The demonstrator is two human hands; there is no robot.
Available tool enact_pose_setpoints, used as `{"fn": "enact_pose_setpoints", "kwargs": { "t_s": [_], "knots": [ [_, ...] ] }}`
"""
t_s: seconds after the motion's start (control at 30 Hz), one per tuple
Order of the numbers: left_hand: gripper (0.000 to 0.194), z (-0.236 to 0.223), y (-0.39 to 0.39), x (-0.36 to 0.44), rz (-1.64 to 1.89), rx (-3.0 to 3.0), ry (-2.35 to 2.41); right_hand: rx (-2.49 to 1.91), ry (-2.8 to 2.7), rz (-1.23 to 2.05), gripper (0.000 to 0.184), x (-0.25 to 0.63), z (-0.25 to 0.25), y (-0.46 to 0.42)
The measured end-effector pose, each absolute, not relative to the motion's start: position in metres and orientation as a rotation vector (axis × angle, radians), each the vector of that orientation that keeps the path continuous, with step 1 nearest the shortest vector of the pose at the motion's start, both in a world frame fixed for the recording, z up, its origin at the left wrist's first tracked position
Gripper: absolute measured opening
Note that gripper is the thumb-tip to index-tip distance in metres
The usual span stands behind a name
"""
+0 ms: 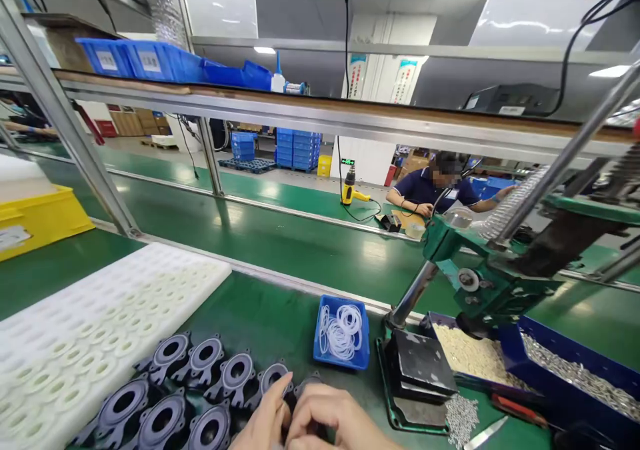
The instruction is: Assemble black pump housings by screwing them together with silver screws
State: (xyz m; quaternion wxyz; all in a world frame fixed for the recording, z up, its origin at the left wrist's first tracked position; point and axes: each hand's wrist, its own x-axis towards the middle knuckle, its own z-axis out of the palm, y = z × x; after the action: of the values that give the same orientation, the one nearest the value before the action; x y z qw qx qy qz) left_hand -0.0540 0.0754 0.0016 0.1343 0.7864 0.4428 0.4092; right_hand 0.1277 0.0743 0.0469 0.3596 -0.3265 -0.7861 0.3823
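Observation:
At the bottom edge, my left hand (pixel 267 413) and my right hand (pixel 336 418) meet, with fingers closed and pressed toward each other. Whatever lies between them is hidden by the fingers; only a bit of something dark shows. Beside and beyond them stand several black round housings (pixel 163 420) in two rows, each with a ring-shaped top and a central hole. A blue bin (pixel 320 355) holding thin white rubber rings (pixel 343 333) sits just beyond my hands. On the left, a white foam tray (pixel 165 317) carries several pale rings in its pockets.
A green bench press (pixel 480 277) with a black base block (pixel 423 363) stands right. Near it are bins of pale parts (pixel 473 350) and metal parts (pixel 575 370), loose small parts (pixel 461 418), tweezers (pixel 487 433) and red-handled pliers (pixel 520 410). A co-worker (pixel 433 187) sits across the bench.

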Motion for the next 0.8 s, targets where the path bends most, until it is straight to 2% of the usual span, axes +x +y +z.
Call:
{"fn": "enact_pose_setpoints", "kwargs": {
  "t_s": [0.2,0.33,0.53,0.8],
  "knots": [
    [0.046,0.024,0.062,-0.060,0.871,2.223,1.185,-0.957,-1.945,1.112,0.027,0.143,0.059,0.070],
    [0.054,0.030,0.059,-0.067,0.759,2.188,1.076,-1.060,-1.938,0.963,0.018,0.154,0.049,0.080],
    [0.052,0.032,0.058,-0.082,0.912,2.116,1.123,-1.220,-2.073,0.556,0.015,0.160,0.026,0.090],
    [0.038,0.035,0.058,-0.083,1.089,2.262,1.236,-1.344,-2.116,0.376,0.016,0.169,0.026,0.089]
  ]
}}
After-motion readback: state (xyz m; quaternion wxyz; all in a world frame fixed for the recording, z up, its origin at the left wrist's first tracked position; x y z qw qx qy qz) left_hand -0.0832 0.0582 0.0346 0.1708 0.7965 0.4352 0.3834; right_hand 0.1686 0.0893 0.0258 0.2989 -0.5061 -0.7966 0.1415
